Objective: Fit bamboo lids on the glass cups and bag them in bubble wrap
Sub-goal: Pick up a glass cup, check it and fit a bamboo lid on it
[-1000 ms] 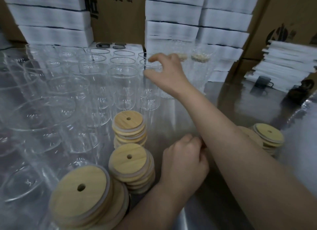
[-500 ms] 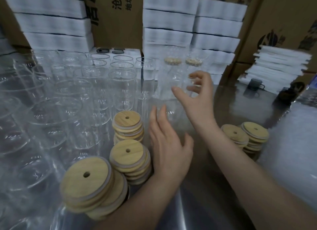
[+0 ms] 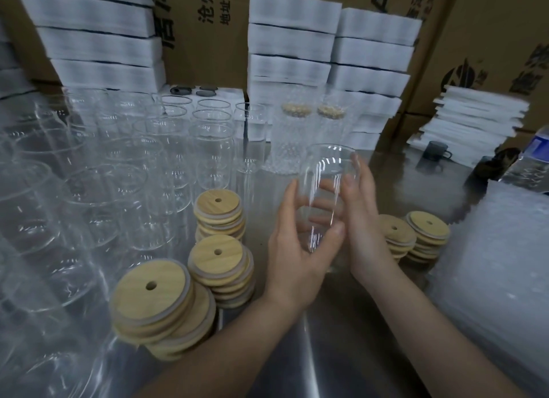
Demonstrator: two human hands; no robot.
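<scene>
While the left hand [image 3: 297,249] and right hand [image 3: 367,234] curl round 1 cup [image 3: 326,180], its mouth faces up. Lid stacks [image 3: 218,212] flank them.

The light is soft and a bit dim, and it comes from above. White streaks shine on the glass cup [image 3: 323,189], and a pale glow lies on the metal surface [image 3: 312,353]. The cups [image 3: 35,204] at the left edge look stretched and smeared. The foam stacks [image 3: 291,41] behind look blurry.
</scene>
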